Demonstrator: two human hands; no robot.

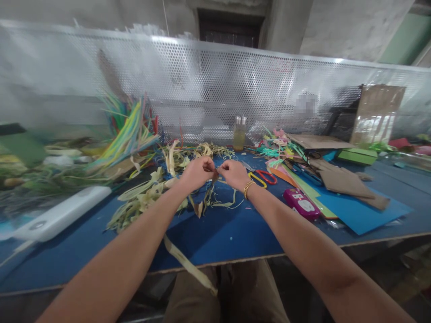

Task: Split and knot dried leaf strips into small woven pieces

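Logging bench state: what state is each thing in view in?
Left hand: fingers pinched together, contents unclear
Right hand: fingers pinched together, contents unclear
Scissor handles: lying on table
Bottle: upright
Long pale strip: hanging over table edge
Other pale strips: curled, loosely heaped
White device: lying flat, power unclear
Magenta object: lying down
Blue sheet: flat, partly under cardboard

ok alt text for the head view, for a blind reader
Left hand and right hand, close together over a blue tabletop, seem to pinch a small brownish piece. Pale dry strips lie around them; a white device sits left, red and yellow loop handles and a pink case right.
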